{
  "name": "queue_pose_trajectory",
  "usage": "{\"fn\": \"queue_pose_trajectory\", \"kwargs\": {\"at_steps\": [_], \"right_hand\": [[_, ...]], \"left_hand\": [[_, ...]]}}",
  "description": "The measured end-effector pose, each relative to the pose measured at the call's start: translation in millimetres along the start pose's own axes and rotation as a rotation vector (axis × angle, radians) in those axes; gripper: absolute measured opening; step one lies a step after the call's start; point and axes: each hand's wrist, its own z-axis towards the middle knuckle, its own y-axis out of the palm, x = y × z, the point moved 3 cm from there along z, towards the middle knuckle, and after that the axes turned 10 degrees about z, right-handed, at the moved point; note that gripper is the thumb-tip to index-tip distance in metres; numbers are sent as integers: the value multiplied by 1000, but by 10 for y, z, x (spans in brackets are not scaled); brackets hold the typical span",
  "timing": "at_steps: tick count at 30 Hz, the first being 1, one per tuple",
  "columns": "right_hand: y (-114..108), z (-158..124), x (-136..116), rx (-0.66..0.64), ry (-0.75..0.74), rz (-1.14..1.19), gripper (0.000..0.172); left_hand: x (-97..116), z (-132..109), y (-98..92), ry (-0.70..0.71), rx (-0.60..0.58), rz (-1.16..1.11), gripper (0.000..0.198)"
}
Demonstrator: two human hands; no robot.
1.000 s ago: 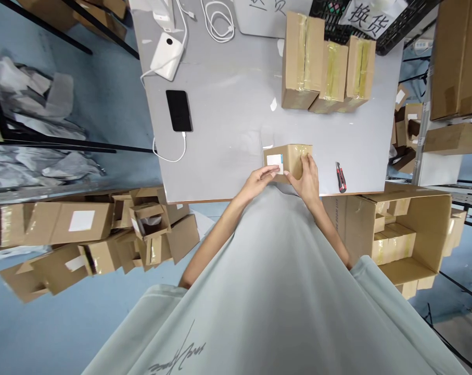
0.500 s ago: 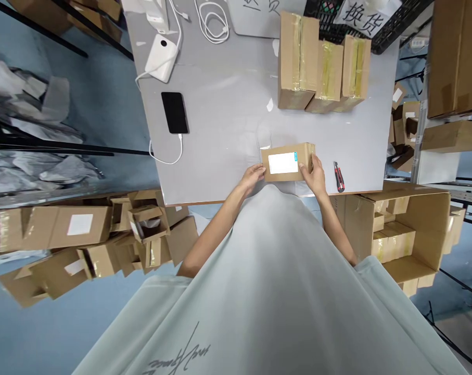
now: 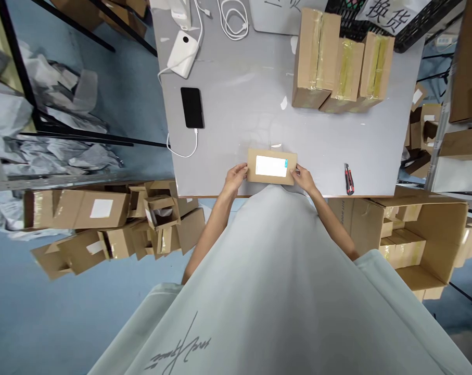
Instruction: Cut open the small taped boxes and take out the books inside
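Note:
A small cardboard box (image 3: 255, 174) with a white label on its top face lies near the front edge of the grey table (image 3: 236, 104). My left hand (image 3: 234, 176) grips its left end, fingers curled round the edge. On the other end, my right hand (image 3: 303, 177) holds the box the same way. The label faces up towards the camera. My pale shirt hides the table edge just below the box.
A red-and-black utility knife (image 3: 348, 178) lies to the right. Three taped boxes (image 3: 339, 62) stand at the back right. A black phone (image 3: 192, 107) on a white cable and a power bank (image 3: 183, 47) lie at the left. An open carton (image 3: 419, 234) stands at right; loose boxes (image 3: 114, 229) litter the floor.
The box was turned over in my hands so that its white label now faces up, and it has moved a little left. Both hands stayed on its ends.

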Motion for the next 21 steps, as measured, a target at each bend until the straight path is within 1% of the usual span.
{"fn": "queue_pose_trajectory", "kwargs": {"at_steps": [2,3,6,8,11,13,15,16,17,18,21], "right_hand": [[-48,12,65,7,19,82,72],[-84,6,101,7,19,145,76],[-200,-45,217,-18,4,356,91],[-264,-80,291,-26,15,457,95],[-334,-104,359,4,70,481,97],[-410,-131,355,117,107,392,94],[-517,-211,289,291,104,267,90],[-564,-276,228,355,82,219,87],[-595,-353,152,386,50,192,83],[-607,-438,64,382,14,187,80],[-546,-694,-212,286,-42,203,78]], "left_hand": [[44,-35,-2,-65,-22,-61,40],[80,-54,-7,-73,-34,-75,39],[208,-94,-20,-31,-74,-93,45],[272,-99,-11,-44,-78,-86,52],[332,-97,75,-138,-125,-59,61],[379,-112,160,-137,-177,-60,63],[439,-148,234,-64,-189,-49,64],[470,-175,271,-21,-193,-36,65],[500,-206,315,16,-207,-24,65],[532,-239,367,51,-234,-17,65],[649,-337,560,143,-335,-23,64]]}}
